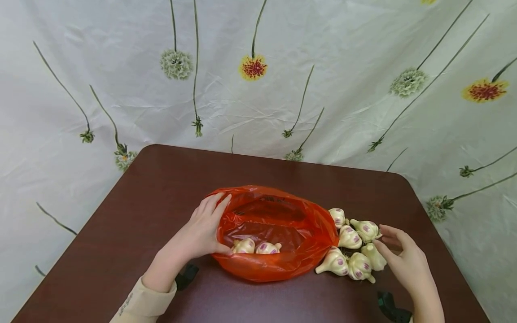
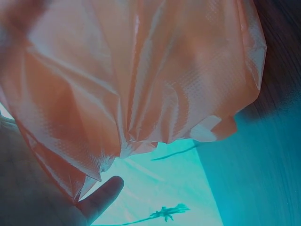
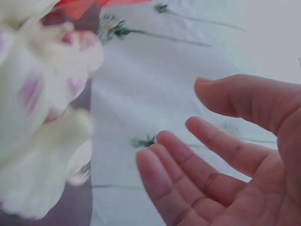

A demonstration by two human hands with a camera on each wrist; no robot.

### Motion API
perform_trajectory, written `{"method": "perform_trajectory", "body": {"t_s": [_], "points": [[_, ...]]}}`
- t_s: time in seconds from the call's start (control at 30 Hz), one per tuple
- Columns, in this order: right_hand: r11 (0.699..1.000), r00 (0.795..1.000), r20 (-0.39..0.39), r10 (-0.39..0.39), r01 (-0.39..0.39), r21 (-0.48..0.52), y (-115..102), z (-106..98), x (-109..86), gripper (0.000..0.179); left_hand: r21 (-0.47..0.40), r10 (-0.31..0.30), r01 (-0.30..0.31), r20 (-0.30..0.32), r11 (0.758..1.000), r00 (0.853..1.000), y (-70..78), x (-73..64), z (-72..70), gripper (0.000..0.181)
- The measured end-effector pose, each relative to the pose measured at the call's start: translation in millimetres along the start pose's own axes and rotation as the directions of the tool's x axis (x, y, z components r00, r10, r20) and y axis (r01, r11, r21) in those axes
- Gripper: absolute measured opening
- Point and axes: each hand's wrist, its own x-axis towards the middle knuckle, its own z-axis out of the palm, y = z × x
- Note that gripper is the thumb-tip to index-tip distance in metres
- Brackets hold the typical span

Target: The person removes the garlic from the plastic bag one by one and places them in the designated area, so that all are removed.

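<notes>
A red plastic bag lies with its mouth spread wide on the brown table, two garlic bulbs visible inside. My left hand holds the bag's left rim, fingers at the far side and thumb at the near side. In the left wrist view, folds of the bag fill most of the picture. Several garlic bulbs are clustered against the bag's right end. Just right of them is my right hand, fingers loosely bent. The right wrist view shows nothing between that hand's fingers, and blurred garlic to the left.
The dark brown table has rounded far corners. Behind it hangs a pale cloth printed with flowers. Black straps are worn at both wrists.
</notes>
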Motion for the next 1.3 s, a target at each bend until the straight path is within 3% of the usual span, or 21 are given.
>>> {"method": "perform_trajectory", "body": {"t_s": [0.3,0.57,0.9,1.13,1.3], "points": [[0.986,0.982,-0.131,-0.135,0.146,0.082,-36.4,0.9,8.6,0.037,-0.008,-0.013,0.013,0.007,1.0,1.0,-0.2,0.5,0.2,0.12],[0.922,0.943,-0.186,-0.276,0.314,0.226,-69.8,11.7,18.5,0.03,-0.008,-0.012,0.012,0.006,1.0,1.0,-0.1,0.8,-0.3,0.12],[0.828,0.907,-0.107,-0.408,0.416,0.376,-110.7,37.5,29.0,0.027,-0.013,-0.004,0.004,0.0,1.0,1.0,-0.1,0.5,0.4,0.12],[0.84,0.913,0.0,-0.409,0.376,0.391,-129.3,57.2,33.8,0.026,-0.009,-0.004,0.004,-0.008,1.0,1.0,-0.5,0.0,-0.2,0.12],[0.834,0.903,0.06,-0.426,0.366,0.413,-138.6,70.9,37.5,0.025,-0.011,-0.008,0.008,-0.001,1.0,1.0,0.1,0.0,0.2,0.12]]}}
